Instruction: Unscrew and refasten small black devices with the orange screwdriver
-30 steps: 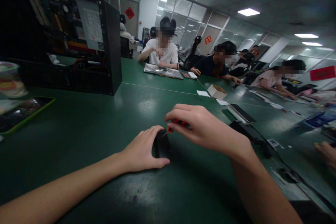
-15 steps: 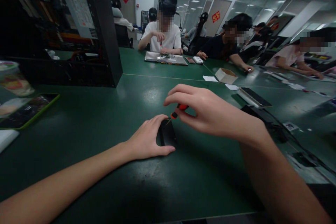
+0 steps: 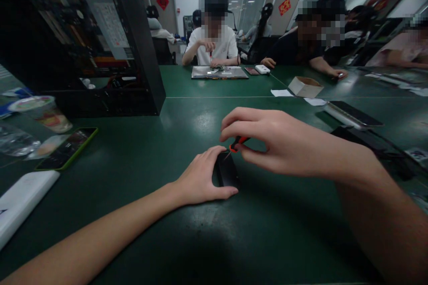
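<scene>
On a green table [image 3: 140, 231], a phone in a green case [image 3: 67, 148] lay far left, in front of an open computer case [image 3: 83, 44]. Near the middle, the left hand [image 3: 197, 180] curved around a small black device [image 3: 227, 173] lying flat on the table, thumb and fingers clamping its edges. Just to the right, the right hand [image 3: 287, 147] pinched a red-handled screwdriver [image 3: 238, 142], its thin tip resting at the device's far end. Co-workers [image 3: 216, 35] sat across the table. The tip seemed liable to skid if the clamp loosened, scratching the device or jabbing a fingertip.
</scene>
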Demonstrator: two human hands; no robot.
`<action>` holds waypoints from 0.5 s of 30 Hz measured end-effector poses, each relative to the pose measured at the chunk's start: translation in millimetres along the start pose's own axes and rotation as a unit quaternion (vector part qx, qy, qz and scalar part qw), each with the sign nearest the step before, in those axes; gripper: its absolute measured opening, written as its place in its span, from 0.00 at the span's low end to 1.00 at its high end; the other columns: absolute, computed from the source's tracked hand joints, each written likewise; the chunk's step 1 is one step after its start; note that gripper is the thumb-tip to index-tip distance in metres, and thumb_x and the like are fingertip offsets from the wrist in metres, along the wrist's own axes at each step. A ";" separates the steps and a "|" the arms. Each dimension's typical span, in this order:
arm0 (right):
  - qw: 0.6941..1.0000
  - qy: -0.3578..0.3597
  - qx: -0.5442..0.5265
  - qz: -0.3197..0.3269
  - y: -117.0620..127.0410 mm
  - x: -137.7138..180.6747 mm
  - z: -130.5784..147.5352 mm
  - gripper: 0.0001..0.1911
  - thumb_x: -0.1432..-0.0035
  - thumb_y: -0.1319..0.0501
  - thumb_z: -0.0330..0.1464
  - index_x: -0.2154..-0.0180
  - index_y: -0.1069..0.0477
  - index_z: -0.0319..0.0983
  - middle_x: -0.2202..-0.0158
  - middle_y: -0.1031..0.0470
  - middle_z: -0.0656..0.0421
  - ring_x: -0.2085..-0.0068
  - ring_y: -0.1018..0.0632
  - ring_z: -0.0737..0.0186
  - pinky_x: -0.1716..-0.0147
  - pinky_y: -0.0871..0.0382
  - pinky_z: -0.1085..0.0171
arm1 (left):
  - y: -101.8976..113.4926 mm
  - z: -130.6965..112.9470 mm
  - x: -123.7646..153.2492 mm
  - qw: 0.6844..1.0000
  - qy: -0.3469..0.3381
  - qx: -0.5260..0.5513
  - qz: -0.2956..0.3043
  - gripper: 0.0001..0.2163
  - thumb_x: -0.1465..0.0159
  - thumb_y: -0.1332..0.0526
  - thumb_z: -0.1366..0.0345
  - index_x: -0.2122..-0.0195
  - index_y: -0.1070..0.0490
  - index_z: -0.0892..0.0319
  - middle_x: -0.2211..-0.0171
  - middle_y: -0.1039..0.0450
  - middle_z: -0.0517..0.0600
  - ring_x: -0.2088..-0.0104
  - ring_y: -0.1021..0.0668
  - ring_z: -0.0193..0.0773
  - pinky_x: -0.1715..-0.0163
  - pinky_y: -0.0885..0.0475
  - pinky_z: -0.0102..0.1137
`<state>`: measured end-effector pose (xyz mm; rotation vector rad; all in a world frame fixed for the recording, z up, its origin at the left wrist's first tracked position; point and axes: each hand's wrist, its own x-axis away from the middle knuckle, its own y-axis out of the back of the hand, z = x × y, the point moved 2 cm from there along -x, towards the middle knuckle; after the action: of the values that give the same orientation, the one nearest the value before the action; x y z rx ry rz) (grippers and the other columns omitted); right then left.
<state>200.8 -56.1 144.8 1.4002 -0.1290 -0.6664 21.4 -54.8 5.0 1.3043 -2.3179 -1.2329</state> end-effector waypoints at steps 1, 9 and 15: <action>1.000 -0.001 0.010 -0.002 -0.4 -0.3 -0.1 0.09 0.37 0.41 0.27 0.56 0.25 0.38 0.53 0.25 0.53 0.58 0.23 0.58 0.60 0.31 0.61 | 0.1 -0.4 -0.1 1.000 -0.002 0.000 0.001 0.42 0.46 0.29 0.47 0.35 0.43 0.57 0.36 0.35 0.60 0.41 0.29 0.60 0.41 0.33 0.54; 1.000 0.006 -0.004 0.016 1.9 0.6 3.3 0.15 0.39 0.44 0.20 0.55 0.25 0.38 0.48 0.26 0.53 0.53 0.23 0.59 0.57 0.31 0.63 | 0.8 0.7 0.6 1.000 -0.002 -0.004 -0.003 0.43 0.46 0.28 0.47 0.34 0.45 0.54 0.36 0.36 0.60 0.41 0.29 0.61 0.41 0.33 0.55; 0.998 -0.026 0.056 0.009 0.8 0.8 4.4 0.08 0.33 0.43 0.29 0.56 0.25 0.38 0.51 0.25 0.53 0.60 0.22 0.60 0.62 0.32 0.63 | 0.1 1.7 -0.1 1.000 -0.010 -0.013 0.004 0.43 0.46 0.29 0.47 0.34 0.44 0.58 0.37 0.35 0.60 0.41 0.29 0.60 0.41 0.33 0.53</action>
<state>199.7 -60.3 146.2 1.4889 -0.2221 -0.6893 20.5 -53.7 4.1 1.2796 -2.3100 -1.2741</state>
